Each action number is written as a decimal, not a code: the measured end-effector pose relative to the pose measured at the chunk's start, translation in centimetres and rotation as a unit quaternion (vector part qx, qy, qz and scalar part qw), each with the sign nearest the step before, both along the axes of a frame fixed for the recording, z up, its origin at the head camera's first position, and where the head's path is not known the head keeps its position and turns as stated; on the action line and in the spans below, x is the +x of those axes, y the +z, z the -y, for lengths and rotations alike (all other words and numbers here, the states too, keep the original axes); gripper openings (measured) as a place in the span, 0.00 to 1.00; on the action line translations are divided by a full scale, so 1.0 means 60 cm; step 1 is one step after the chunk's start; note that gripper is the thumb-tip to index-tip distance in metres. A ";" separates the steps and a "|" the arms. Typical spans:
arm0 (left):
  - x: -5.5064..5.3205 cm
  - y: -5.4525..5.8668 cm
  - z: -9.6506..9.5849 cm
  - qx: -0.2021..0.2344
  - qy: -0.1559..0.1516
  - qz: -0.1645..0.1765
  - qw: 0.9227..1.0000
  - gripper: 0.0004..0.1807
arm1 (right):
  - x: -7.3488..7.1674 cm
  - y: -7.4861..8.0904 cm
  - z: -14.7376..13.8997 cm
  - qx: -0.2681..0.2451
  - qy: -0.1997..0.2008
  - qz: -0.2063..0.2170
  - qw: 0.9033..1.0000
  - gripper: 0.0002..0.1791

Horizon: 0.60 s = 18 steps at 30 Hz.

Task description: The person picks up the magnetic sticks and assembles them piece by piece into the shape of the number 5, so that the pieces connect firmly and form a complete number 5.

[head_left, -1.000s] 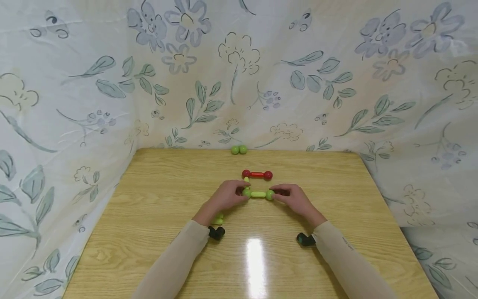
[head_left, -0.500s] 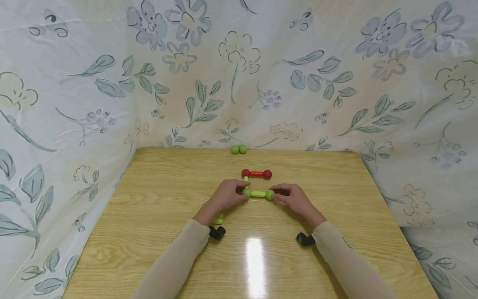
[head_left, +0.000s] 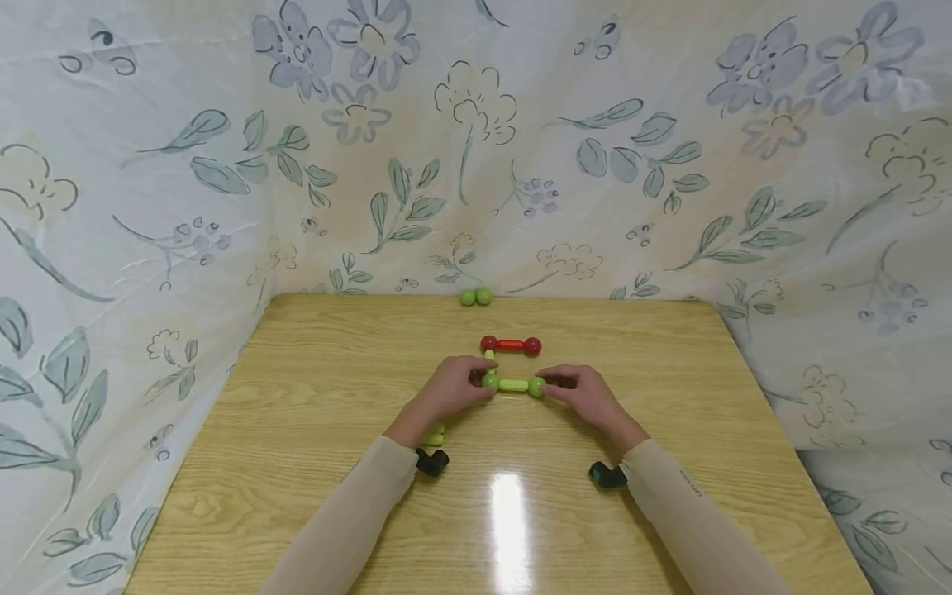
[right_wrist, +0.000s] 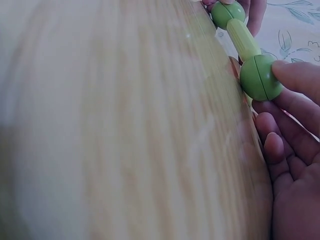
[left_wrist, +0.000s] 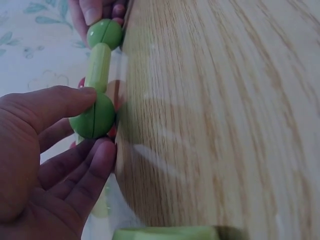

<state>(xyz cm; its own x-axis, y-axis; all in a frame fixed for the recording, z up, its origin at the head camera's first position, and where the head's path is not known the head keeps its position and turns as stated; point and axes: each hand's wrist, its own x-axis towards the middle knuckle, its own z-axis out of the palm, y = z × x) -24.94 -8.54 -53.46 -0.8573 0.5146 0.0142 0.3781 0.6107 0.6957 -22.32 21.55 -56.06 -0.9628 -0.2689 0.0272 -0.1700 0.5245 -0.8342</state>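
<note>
Both hands hold a piece made of a pale green rod (head_left: 513, 385) with a green ball at each end, low over the wooden table. My left hand (head_left: 452, 387) pinches the left green ball (left_wrist: 94, 116) between thumb and fingers. On the other side, my right hand (head_left: 583, 394) grips the right green ball (right_wrist: 260, 77) the same way. A second pale green rod (head_left: 489, 356) runs from the left ball toward a red rod (head_left: 510, 345) with a dark red ball at each end. The left fingers partly cover that second rod.
Two more green balls (head_left: 476, 297) sit at the table's far edge by the floral cloth (head_left: 476, 165). Pale green rods (head_left: 435, 435) lie beside the left wrist, partly hidden by the arm. A black wrist camera (head_left: 433, 463) is on the left sleeve, another black camera (head_left: 608, 475) on the right.
</note>
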 end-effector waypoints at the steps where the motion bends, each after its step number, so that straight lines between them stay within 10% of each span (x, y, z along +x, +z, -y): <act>1: 0.000 0.000 0.000 0.001 0.001 0.002 1.000 0.27 | 0.000 0.000 0.000 -0.001 0.000 0.000 1.000 0.17; 18: 0.006 0.010 -0.003 -0.009 0.012 -0.001 1.000 0.26 | -0.008 -0.006 0.003 -0.001 -0.013 -0.004 1.000 0.18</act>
